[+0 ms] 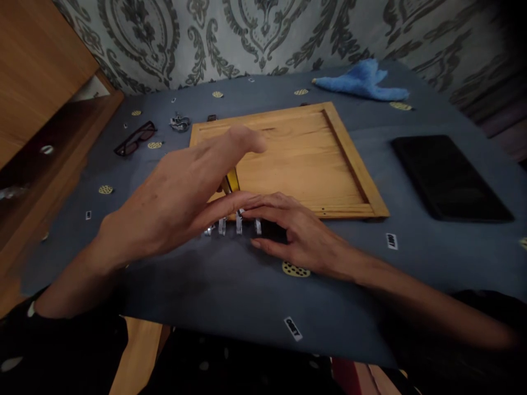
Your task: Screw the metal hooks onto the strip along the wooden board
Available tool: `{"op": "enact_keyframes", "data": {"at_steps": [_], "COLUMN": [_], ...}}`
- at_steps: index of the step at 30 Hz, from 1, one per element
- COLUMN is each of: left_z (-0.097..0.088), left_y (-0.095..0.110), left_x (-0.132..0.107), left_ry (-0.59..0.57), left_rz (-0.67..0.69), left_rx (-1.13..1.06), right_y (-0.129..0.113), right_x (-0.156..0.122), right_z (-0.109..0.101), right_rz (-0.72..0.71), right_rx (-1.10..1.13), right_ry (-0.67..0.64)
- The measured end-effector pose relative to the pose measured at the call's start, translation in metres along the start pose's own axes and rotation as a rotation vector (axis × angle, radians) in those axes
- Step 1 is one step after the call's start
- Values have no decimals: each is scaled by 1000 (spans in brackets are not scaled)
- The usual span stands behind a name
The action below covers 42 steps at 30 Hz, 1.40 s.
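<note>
My left hand (181, 192) is curled around the yellow handle of a screwdriver (233, 180), which stands upright over the near edge of a shallow wooden tray-like frame (348, 159). Its tip is hidden by my fingers. Along that same edge sits a row of several small silver metal hooks (239, 224). My right hand (292, 225) reaches in from the right, its fingertips pressed on the hooks and the frame's edge, with the thumb resting lower beside them. Two small dark holes show in the frame's near rail, right of my fingers.
Dark sunglasses (135, 138) and a small cluster of metal pieces (180, 122) lie at the left back. A blue cloth (364, 82) is at the far right, and a black tablet (450, 178) lies right of the frame. Wooden furniture (45, 71) borders the left side.
</note>
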<state>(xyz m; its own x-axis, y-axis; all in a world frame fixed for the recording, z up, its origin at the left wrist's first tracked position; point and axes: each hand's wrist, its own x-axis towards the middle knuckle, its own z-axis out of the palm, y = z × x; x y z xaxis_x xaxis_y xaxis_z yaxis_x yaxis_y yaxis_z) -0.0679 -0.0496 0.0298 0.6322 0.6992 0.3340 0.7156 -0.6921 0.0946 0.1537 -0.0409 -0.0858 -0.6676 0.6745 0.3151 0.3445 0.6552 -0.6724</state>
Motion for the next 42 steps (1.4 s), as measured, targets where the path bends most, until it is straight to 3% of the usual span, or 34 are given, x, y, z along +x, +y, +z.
{"op": "enact_keyframes", "data": {"at_steps": [5, 8, 23, 29, 35, 42], "left_z": [1, -1, 6, 8, 7, 5], "left_y": [5, 5, 1, -2, -3, 2], "left_x": [-1, -2, 3, 0, 0, 7], "left_ry": [78, 60, 110, 137, 104, 78], "left_rz": [-99, -144, 23, -76, -33, 39], "left_rx": [-5, -90, -167, -402, -571, -334], "right_y": [-1, -1, -1, -1, -3, 0], "right_x": [0, 0, 0, 0, 1, 2], "right_z": [0, 0, -1, -1, -3, -2], "right_rz": [1, -3, -34, -31, -8, -35], "right_rx": [7, 2, -18, -13, -1, -10], "right_ry": [-5, 3, -13, -4, -30, -23]}}
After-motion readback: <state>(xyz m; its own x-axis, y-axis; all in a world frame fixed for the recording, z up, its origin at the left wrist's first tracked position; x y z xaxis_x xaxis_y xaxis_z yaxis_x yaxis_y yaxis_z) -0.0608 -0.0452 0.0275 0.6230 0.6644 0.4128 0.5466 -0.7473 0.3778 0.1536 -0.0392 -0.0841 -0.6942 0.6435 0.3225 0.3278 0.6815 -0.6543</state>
